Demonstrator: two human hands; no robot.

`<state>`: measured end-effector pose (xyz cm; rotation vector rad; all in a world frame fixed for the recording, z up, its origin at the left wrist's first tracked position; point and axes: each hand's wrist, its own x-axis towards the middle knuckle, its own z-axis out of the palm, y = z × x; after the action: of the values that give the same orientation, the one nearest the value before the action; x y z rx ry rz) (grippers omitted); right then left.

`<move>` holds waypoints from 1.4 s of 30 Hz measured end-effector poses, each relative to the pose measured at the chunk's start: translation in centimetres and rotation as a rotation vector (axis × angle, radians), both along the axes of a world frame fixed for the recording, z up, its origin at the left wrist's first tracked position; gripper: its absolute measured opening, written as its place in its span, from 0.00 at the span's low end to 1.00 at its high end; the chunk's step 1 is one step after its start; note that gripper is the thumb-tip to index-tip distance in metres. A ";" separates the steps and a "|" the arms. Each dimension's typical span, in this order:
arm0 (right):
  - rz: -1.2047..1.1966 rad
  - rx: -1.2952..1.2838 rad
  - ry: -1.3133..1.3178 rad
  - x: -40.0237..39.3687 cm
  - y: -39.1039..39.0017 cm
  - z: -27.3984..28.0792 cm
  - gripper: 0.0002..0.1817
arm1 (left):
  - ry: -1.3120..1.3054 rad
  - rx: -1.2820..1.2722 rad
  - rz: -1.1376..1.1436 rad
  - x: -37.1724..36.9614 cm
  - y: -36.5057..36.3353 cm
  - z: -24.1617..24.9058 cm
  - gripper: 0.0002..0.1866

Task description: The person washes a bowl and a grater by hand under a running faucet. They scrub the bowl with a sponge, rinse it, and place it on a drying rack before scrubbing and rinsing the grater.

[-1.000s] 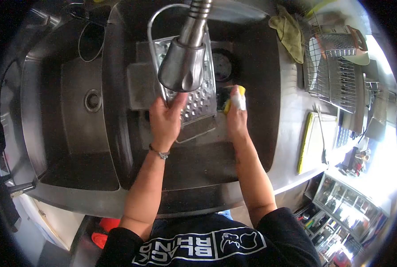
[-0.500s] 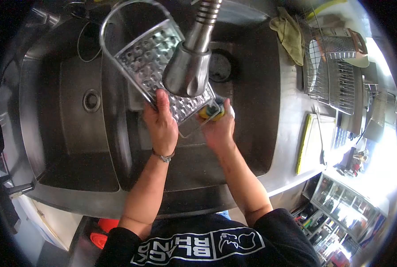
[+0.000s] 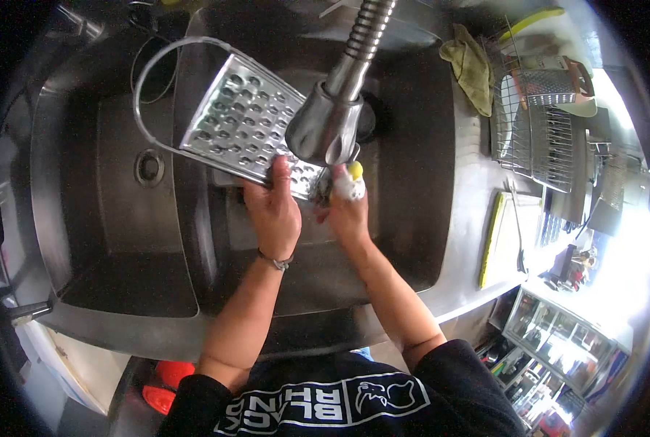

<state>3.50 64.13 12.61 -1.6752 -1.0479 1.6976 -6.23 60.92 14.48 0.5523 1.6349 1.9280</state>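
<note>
My shirt [image 3: 325, 408] bears white lettering, reversed in this view, reading "BLACK RHINO" beside a rhino emblem. My left hand [image 3: 275, 207] has its fingers closed on the lower edge of a flat steel grater [image 3: 241, 120], a perforated sheet with a wire loop handle, tilted over the divider of the stainless double sink [image 3: 106, 240]. My right hand [image 3: 348, 211] has its fingers curled round a soapy yellow sponge [image 3: 350, 180], pressed at the grater's lower right corner. The pull-down faucet head [image 3: 325, 131], smooth brushed metal on a ribbed hose, overlaps that corner. To the right: a green cloth [image 3: 472, 64], a wire dish rack [image 3: 540, 127] and a yellow-edged cutting board [image 3: 507, 233].
</note>
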 end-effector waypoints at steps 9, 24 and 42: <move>0.139 0.170 -0.426 5.8 15.5 -9.0 0.30 | -0.346 -0.073 -0.162 -0.8 0.1 0.9 0.05; 0.478 0.242 0.171 0.9 2.4 2.9 0.11 | -0.009 -0.109 -0.163 -3.5 0.5 0.1 0.15; 0.404 0.934 -0.279 -1.5 2.4 5.7 0.11 | -0.373 -0.057 -0.537 -3.2 -0.3 -1.2 0.28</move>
<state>2.00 66.52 18.29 -1.1142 -2.0109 0.8843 -9.48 60.61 13.24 0.5071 1.1554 1.4751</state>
